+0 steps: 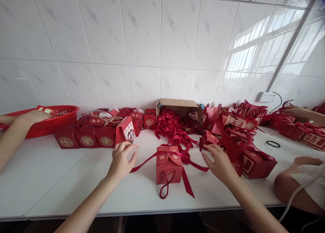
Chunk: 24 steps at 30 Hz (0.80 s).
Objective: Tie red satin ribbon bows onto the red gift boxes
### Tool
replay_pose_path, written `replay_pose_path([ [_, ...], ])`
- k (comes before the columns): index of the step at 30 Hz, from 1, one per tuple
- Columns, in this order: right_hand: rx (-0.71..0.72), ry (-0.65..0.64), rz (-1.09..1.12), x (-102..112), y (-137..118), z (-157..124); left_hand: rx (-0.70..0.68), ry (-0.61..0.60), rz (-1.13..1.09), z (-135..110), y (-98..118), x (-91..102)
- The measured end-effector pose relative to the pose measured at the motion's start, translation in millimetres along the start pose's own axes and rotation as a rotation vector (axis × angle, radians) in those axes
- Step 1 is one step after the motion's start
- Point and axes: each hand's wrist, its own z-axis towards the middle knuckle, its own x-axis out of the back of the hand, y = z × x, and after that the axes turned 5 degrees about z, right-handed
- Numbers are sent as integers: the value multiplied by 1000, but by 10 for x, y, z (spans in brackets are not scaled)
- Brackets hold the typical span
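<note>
A red gift box (169,170) with gold characters stands upright near the table's front, between my hands. Its top flaps are folded shut, and a twisted red cord loop (164,189) hangs on its front. Red ribbon (146,161) lies across its top, with tails spreading left and right; whether it is knotted I cannot tell. My left hand (122,161) is open beside the left tail, fingers just in front of a red box with a picture panel (129,132). Open as well, my right hand (219,162) hovers by the right tail, apart from the box.
A heap of red ribbons (169,123) spills from a cardboard box (177,102) by the wall. Finished-looking red boxes (88,138) line the left; more boxes (260,162) crowd the right. Other people's hands reach over a red basin (54,124) and boxes at right.
</note>
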Motion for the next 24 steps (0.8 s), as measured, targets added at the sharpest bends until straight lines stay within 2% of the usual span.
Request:
replay_pose_path([
  [2,53,-56,107,-40,-244,47,9,-38,-200,63,242,-10],
  [5,155,-235,226,-154,-588,108,90,-196,-451,136,592,-47],
  [9,250,-384,203,-318,-806,168,153,-311,-570,165,852,-119],
  [16,210,-402,178,-365,-832,154,193,-316,-606,114,897,-172],
  [19,192,-378,255,-392,-808,131,284,-311,-590,96,896,-192],
  [21,121,-326,331,-418,-769,137,379,-332,-577,93,876,-200],
  [24,-106,-292,375,-437,-696,185,443,-398,-562,107,817,-188],
])
